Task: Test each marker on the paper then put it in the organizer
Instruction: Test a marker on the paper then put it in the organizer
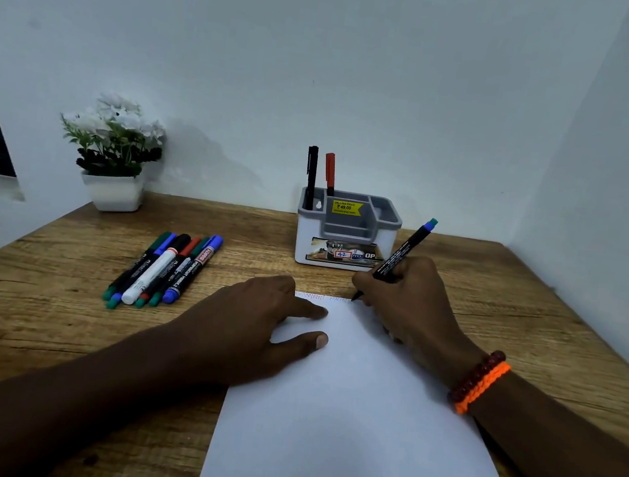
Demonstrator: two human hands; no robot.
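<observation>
From the head view, the right hand pinches one marker between its fingers, tip down on the paper's far edge, tail slanting up and right. The left hand presses the sheet, fingers spread. Six markers lie on the bench; two stand in the organizer.

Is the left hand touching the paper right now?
Touching. The head view shows the left hand lying flat on the paper, with forefinger and thumb pressed on its top left part, no gap visible.
</observation>
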